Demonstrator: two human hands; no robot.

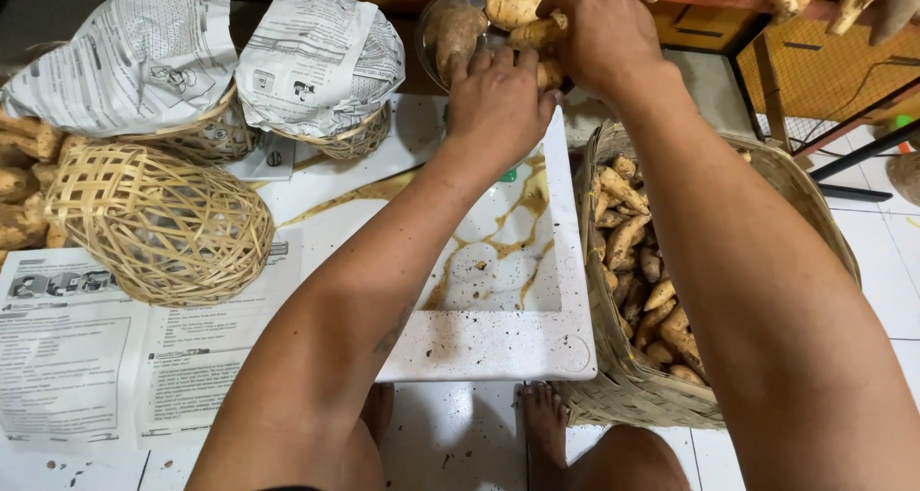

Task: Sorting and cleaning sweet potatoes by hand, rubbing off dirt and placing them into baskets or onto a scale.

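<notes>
Fingers of the right hand point(599, 33) curl down over a pale brown, knobbly sweet potato point(537, 33), gripping it from above at the rim of a round, shiny metal bowl point(443, 2). Just beside them, nearer the body, the fingers of the left hand point(498, 98) lie close together and bent over another small tuber point(548, 73), though whether they truly clasp it I cannot tell, since the knuckles hide it. Beyond both sets of fingertips the bowl holds two more large sweet potatoes point(513, 7).

The step in hand looks like gathering tubers in the bowl (or arranging the ones there). By my judgement the next move calls for a firm grip and care that the piled tubers do not roll over the rim.

Both forearms reach forward, wrists bent down, the left crossing a white speckled tray point(498, 347) smeared with brown streaks. Below the right wrist stands a large woven basket point(628, 386) full of small sweet potatoes. Well to the left of the fingers lie an empty open-weave bamboo basket point(158, 223) on its side and two baskets capped with newspaper point(316, 60).
</notes>
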